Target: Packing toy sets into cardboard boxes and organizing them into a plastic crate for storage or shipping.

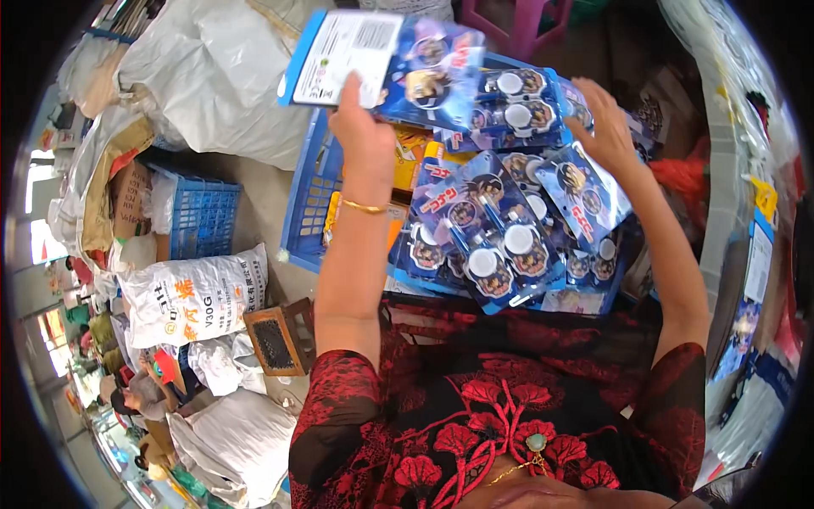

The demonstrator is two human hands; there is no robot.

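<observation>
My left hand (360, 131) grips a blue printed card (356, 51) at its near edge, a finger lying over the white label panel. The card is slightly blurred and held above the far side of a blue crate. At the crate's far right, my right hand (606, 131) curls round the end of a blister pack (513, 100) with two round white-and-dark pieces. Part of its grip is hidden. Nearer to me is a loose heap of similar blister packs (487, 229), some overlapping, with a tilted one (581, 195) below my right hand.
The blue crate's lattice wall (309, 199) shows at left, with yellow packages (415, 157) inside. Left of it are a white printed sack (195, 297), another blue crate (203, 216) and a wooden stool (278, 341). A purple stool (517, 25) stands beyond. Other people sit far left.
</observation>
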